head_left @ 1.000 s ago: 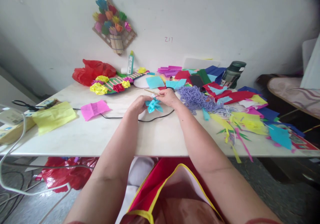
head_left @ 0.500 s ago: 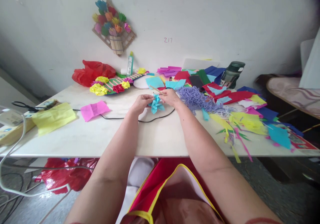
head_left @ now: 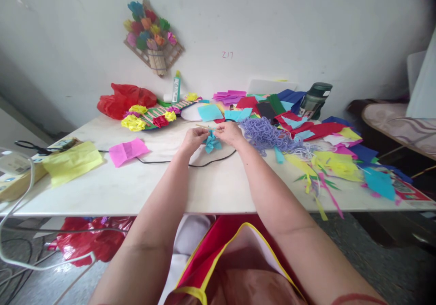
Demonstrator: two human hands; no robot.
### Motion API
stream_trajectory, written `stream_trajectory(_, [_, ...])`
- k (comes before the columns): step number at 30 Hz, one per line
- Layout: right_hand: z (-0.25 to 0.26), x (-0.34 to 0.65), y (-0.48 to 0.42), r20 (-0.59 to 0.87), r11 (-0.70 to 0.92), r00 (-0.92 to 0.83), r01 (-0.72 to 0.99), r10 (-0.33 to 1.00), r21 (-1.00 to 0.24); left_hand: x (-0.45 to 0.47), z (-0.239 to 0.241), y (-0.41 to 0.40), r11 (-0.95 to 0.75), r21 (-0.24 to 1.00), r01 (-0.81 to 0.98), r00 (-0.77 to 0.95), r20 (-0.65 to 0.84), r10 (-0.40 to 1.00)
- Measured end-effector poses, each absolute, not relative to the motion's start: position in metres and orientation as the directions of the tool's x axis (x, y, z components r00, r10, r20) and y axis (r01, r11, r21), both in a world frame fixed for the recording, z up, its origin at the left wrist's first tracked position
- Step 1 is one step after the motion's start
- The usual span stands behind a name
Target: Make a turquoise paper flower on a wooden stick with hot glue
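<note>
A crumpled light-blue paper flower (head_left: 213,144) hangs between my two hands, its petals spreading downward over the white table. My left hand (head_left: 195,140) pinches its left side between thumb and fingers. A thin wooden stick (head_left: 205,127) lies nearly level above the flower, its right end in the fingers of my right hand (head_left: 230,133). Those fingers are closed and also touch the flower's upper right side; the exact grip is partly hidden. Left of my hands a pink paper square (head_left: 128,152) lies on the table.
A purple yarn tangle (head_left: 264,132) and coloured paper sheets (head_left: 337,166) spread to the right, near a dark bottle (head_left: 316,100). A flower-decorated green panel (head_left: 155,115) and glue bottle (head_left: 176,88) are at the back left. A black cable (head_left: 163,162) crosses the table; a power strip (head_left: 36,177) sits left.
The stick has turned from a slant to nearly level, and its free end has moved left and down. Both hands stay close together at the blue flower.
</note>
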State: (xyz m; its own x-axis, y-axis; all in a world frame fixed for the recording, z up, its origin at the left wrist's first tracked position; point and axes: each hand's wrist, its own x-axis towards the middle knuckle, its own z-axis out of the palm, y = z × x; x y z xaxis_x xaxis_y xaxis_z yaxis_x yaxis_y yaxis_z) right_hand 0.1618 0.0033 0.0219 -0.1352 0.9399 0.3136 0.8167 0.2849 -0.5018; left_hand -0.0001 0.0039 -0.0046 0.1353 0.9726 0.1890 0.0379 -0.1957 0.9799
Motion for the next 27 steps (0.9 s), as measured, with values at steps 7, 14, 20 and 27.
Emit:
stream_trajectory(7, [0.0214, 0.1597, 0.0028, 0.310, 0.264, -0.128, 0.853, 0.942, -0.450, -0.0013, -0.0086, 0.0086, -0.275, 0.955, 0.110, 0.118, 0.262, 0.958])
stream_trajectory(14, [0.0185, 0.1577, 0.0051, 0.322, 0.233, -0.098, 0.880, 0.942, -0.414, 0.0014, -0.0060, 0.0042, -0.230, 0.969, 0.090, 0.143, 0.216, 0.966])
stream_trajectory(20, [0.0201, 0.1569, 0.0030, 0.320, 0.236, -0.087, 0.856, 0.943, -0.461, 0.0008, -0.0051, 0.0035, -0.201, 0.976, 0.077, 0.139, 0.189, 0.972])
stream_trajectory(27, [0.0152, 0.1601, 0.0096, 0.342, 0.291, -0.072, 0.706, 0.937, -0.646, -0.0004, -0.0045, 0.0032, -0.214, 0.974, 0.072, 0.150, 0.201, 0.968])
